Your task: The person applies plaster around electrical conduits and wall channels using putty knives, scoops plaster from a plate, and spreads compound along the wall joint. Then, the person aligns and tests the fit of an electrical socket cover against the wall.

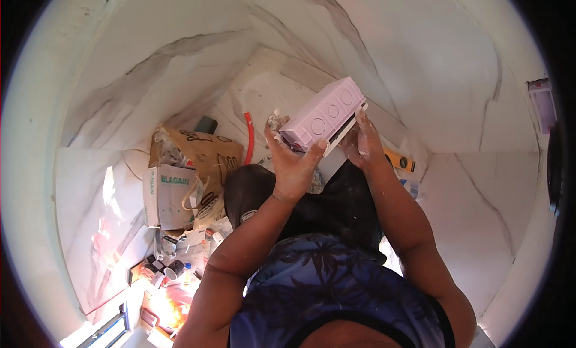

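Observation:
Between my two hands is a long lilac plastic electrical back box (327,111), tilted, with round knockouts along its upper side. A white edge with a dark strip runs along its lower right side. My left hand (294,168) grips its near left end, thumb along the lower edge and fingers partly hidden behind it. White paste is smeared on those fingertips. My right hand (365,143) holds the lower right side near the far end, its fingers up against the white edge. The box is held over my dark-trousered knees.
Marbled wall panels (180,66) meet in a corner ahead. On the left stand a brown paper bag (225,159) and a white cardboard box (162,207). A red tube (249,138) lies on the floor. A yellow object (401,161) is right of my knee; clutter (174,267) lies lower left.

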### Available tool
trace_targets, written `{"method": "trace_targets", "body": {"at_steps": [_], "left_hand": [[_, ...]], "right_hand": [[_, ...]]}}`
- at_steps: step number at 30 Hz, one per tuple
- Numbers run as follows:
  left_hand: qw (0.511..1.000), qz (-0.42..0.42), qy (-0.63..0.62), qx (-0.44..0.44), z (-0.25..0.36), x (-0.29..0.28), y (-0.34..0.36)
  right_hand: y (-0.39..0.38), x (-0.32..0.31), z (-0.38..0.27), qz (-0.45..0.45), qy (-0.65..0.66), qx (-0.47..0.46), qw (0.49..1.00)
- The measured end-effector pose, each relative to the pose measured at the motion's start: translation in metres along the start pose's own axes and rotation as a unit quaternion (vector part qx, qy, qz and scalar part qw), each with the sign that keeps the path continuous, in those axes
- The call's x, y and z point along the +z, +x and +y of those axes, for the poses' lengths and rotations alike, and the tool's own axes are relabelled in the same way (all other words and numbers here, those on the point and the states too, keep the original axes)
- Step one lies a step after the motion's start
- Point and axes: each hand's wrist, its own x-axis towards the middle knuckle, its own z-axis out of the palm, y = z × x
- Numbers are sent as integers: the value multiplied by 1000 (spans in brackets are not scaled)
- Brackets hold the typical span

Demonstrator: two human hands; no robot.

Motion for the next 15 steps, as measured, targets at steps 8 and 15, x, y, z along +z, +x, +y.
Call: {"method": "trace_targets", "body": {"at_steps": [8, 15], "left_hand": [[996, -60, 61, -39, -4, -6, -1], [997, -24, 36, -66, -9, -3, -2]], "right_hand": [[2, -2, 3, 40, -48, -14, 998], [0, 2, 2, 57, -47, 35, 997]]}}
